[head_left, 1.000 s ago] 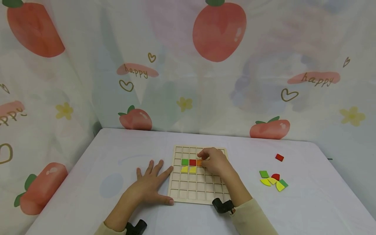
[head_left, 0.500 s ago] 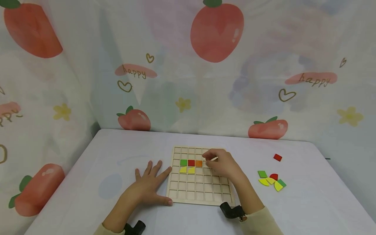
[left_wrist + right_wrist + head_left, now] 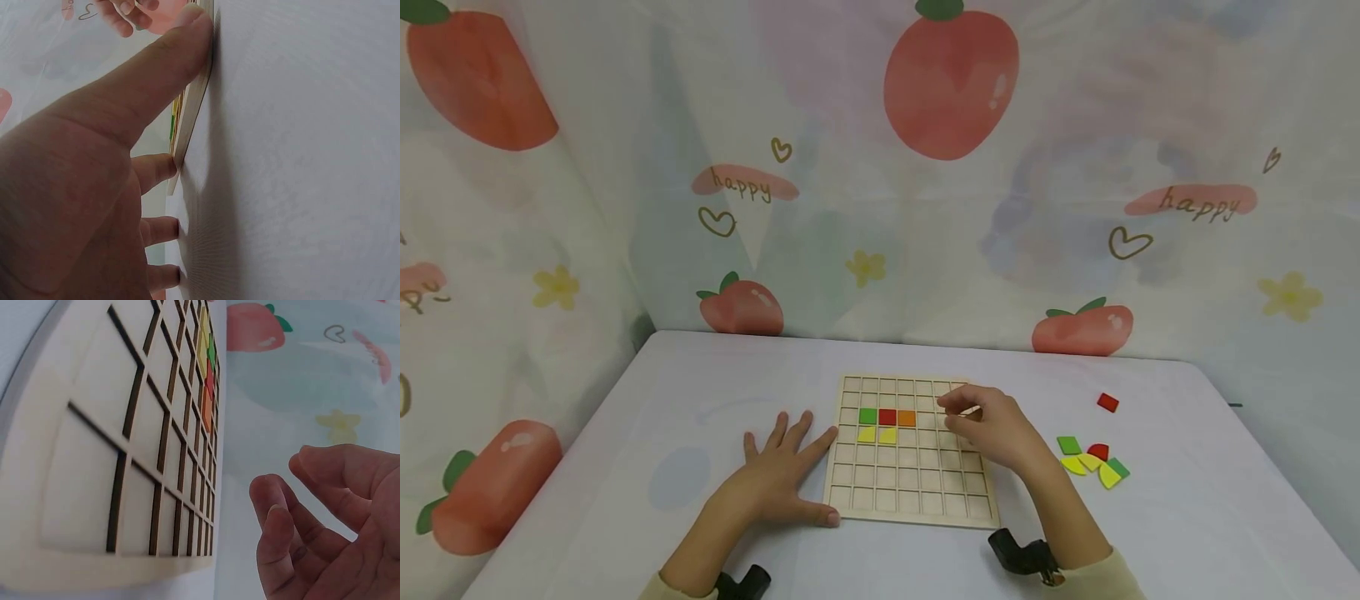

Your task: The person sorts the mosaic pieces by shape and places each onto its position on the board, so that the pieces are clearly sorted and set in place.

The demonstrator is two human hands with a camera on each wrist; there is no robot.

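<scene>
A pale wooden grid board (image 3: 910,479) lies on the table, its cells holding a green tile (image 3: 868,416), a red tile (image 3: 887,417) and an orange tile (image 3: 906,418) in a row. Below the green and red ones sit two yellow pieces (image 3: 887,435). My left hand (image 3: 778,483) is spread flat beside the board; in the left wrist view its thumb (image 3: 169,53) and one finger touch the board's edge. Over the board's upper right part hovers my right hand (image 3: 992,425), fingers loosely bent. Nothing shows between its fingertips (image 3: 304,459) in the right wrist view.
To the right of the board lies a loose cluster: a green piece (image 3: 1067,446), a red rounded piece (image 3: 1098,452), several yellow pieces (image 3: 1108,476) and another green piece (image 3: 1121,467). A red tile (image 3: 1107,402) lies farther back. Printed cloth walls (image 3: 820,208) stand behind and left.
My right hand has let go of the orange tile, now fully visible in its cell, and moved to the right across the board. The left hand has stayed in place.
</scene>
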